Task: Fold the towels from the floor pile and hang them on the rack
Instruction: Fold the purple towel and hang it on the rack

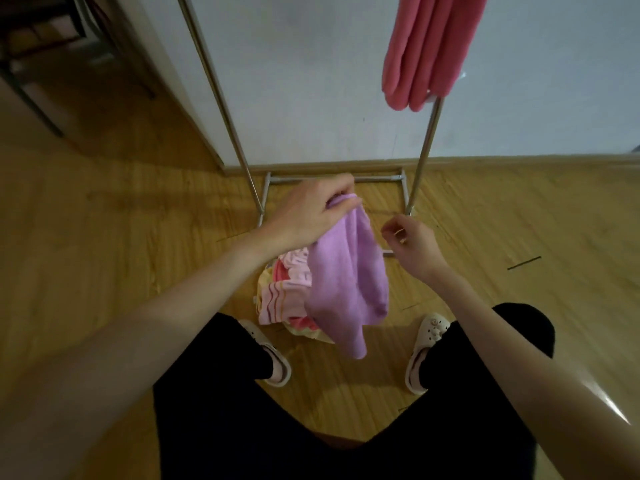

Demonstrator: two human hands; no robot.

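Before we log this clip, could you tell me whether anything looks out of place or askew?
Nothing is damaged or spilled. The purple towel hangs bunched and unfolded from the left hand, and the striped towels lie crumpled on the floor. The red towel hangs on the rack.

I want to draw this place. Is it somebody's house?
Probably a room in a home: a wooden floor, a plain white wall, a metal rack with a red towel hanging, and slippers on the person's feet.
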